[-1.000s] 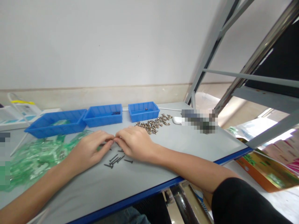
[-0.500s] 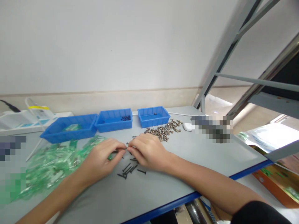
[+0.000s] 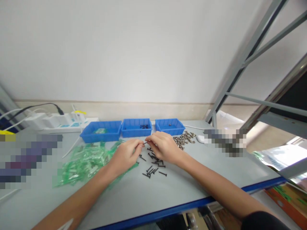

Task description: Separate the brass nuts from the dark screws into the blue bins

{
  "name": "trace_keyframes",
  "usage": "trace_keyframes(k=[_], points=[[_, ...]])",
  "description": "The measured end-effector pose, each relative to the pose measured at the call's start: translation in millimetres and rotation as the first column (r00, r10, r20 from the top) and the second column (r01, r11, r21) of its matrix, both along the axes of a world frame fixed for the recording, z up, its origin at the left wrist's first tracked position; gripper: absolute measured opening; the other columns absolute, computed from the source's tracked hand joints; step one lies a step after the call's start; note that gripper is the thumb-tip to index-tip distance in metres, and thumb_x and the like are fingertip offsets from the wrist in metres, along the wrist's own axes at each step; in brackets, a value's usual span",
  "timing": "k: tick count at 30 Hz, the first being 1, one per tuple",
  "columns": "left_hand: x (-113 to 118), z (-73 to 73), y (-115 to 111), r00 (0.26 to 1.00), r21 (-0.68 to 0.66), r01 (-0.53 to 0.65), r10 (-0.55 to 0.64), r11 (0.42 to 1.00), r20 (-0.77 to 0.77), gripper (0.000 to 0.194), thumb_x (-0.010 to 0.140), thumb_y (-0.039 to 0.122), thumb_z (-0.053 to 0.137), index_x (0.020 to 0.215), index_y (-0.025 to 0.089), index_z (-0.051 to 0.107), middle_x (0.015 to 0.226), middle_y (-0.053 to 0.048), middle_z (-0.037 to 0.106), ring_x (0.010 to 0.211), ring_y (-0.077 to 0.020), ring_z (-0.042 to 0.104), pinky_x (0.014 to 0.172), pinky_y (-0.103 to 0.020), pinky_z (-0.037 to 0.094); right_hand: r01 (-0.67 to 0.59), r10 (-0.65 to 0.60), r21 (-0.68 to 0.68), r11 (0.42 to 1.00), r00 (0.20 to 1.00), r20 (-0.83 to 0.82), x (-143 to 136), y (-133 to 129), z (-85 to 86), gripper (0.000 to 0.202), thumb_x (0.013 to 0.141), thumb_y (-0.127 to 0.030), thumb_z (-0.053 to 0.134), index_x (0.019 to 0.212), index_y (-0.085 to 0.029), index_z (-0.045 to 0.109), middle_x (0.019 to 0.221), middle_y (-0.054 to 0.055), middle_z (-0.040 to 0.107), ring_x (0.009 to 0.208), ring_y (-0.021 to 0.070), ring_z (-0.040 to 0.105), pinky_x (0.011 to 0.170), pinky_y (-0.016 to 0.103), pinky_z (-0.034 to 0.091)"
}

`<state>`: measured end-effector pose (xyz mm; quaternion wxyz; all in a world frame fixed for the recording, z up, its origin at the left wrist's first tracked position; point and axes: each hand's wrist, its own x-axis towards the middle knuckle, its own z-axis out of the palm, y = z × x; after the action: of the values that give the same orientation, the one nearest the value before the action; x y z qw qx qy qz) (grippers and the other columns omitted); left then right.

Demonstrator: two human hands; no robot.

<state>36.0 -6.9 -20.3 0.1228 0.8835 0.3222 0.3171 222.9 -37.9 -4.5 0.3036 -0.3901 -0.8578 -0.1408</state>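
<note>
My left hand (image 3: 127,154) is closed in a pinch, its thumb and fingertips at one end of a small dark screw (image 3: 145,143). The fingers of my right hand (image 3: 165,147) pinch that screw's other end, so the two hands nearly meet. Below them, loose black screws (image 3: 151,172) lie scattered on the grey table (image 3: 182,191); my right hand hides part of this group. Under and beside my left forearm spreads a heap of green-tinted clear plastic bags (image 3: 83,163). A pile of shiny metal fittings (image 3: 184,139) lies beyond my right hand.
Along the wall stand a blue bin (image 3: 100,135) with a green bag inside, another blue bin (image 3: 136,131) holding dark screws, and a third blue bin (image 3: 169,127) with a small piece. A white power strip (image 3: 69,126) is at left. A metal frame (image 3: 236,76) rises at right.
The whole view has swung left, so the table and bins appear further right. Both hands stay together at the screw, and more of the loose screws now show beneath them.
</note>
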Motion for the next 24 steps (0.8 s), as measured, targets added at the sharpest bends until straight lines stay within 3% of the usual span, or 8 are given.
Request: trace_keyframes(k=[6, 10, 13, 16, 19, 24], points=[[-3, 5.1, 5, 0.999, -0.052, -0.02, 0.023, 0.998, 0.045, 0.027, 0.089, 0.028, 0.033, 0.082, 0.018, 0.057, 0.074, -0.001, 0.064, 0.073, -0.0151, 0.06, 0.066, -0.024, 0.042, 0.017, -0.018, -0.028, 0.999, 0.999, -0.031, -12, 8, 7.1, 0.018, 0.086, -0.016, 0.041, 0.091, -0.015, 0.058, 0.083, 0.007, 0.063, 0.077, 0.0154, 0.054, 0.07, 0.027, 0.04], [-6, 5.6, 11, 0.997, -0.07, -0.076, 0.077, 0.995, 0.02, 0.029, 0.089, 0.033, 0.034, 0.093, 0.018, 0.059, 0.08, -0.002, 0.066, 0.075, -0.0161, 0.06, 0.068, -0.026, 0.043, 0.052, -0.057, -0.047, 0.998, 0.99, -0.131, -11, 20, 6.3, 0.016, 0.085, -0.019, 0.044, 0.089, -0.016, 0.059, 0.081, 0.005, 0.063, 0.075, 0.0144, 0.055, 0.07, 0.026, 0.041], [-9, 3.7, 15, 0.991, -0.036, -0.093, 0.089, 0.995, -0.105, 0.027, 0.085, 0.033, 0.042, 0.097, 0.018, 0.06, 0.09, -0.005, 0.066, 0.083, -0.0188, 0.06, 0.074, -0.029, 0.043, 0.2, -0.213, -0.075, 0.977, 0.949, -0.231, 5, 31, -2.1, 0.016, 0.084, -0.022, 0.046, 0.088, -0.017, 0.061, 0.075, 0.004, 0.063, 0.07, 0.0142, 0.056, 0.067, 0.025, 0.04], [-10, 2.0, 15, 0.949, 0.004, -0.067, 0.065, 0.998, -0.309, 0.019, 0.079, 0.03, 0.049, 0.085, 0.02, 0.064, 0.093, -0.005, 0.065, 0.091, -0.0224, 0.058, 0.079, -0.034, 0.042, 0.341, -0.374, -0.155, 0.927, 0.872, -0.315, 24, 41, -13.6, 0.017, 0.083, -0.024, 0.048, 0.086, -0.017, 0.063, 0.068, 0.003, 0.062, 0.062, 0.0142, 0.056, 0.063, 0.024, 0.04], [-8, 2.3, 10, 0.915, -0.009, -0.081, 0.071, 0.997, -0.397, 0.017, 0.077, 0.025, 0.048, 0.08, 0.022, 0.064, 0.092, -0.004, 0.065, 0.092, -0.0232, 0.058, 0.079, -0.035, 0.04, 0.366, -0.416, -0.204, 0.908, 0.846, -0.332, 30, 47, -20.6, 0.017, 0.082, -0.026, 0.05, 0.086, -0.017, 0.064, 0.066, 0.002, 0.063, 0.061, 0.0141, 0.056, 0.061, 0.023, 0.039], [-5, 3.4, 5, 0.895, -0.009, -0.12, 0.104, 0.993, -0.435, 0.017, 0.076, 0.019, 0.044, 0.077, 0.02, 0.061, 0.092, -0.005, 0.063, 0.093, -0.0236, 0.057, 0.076, -0.035, 0.039, 0.401, -0.435, -0.175, 0.899, 0.857, -0.276, 18, 51, -22.3, 0.018, 0.083, -0.027, 0.051, 0.088, -0.02, 0.066, 0.071, 0.002, 0.067, 0.065, 0.0152, 0.059, 0.062, 0.024, 0.038]])
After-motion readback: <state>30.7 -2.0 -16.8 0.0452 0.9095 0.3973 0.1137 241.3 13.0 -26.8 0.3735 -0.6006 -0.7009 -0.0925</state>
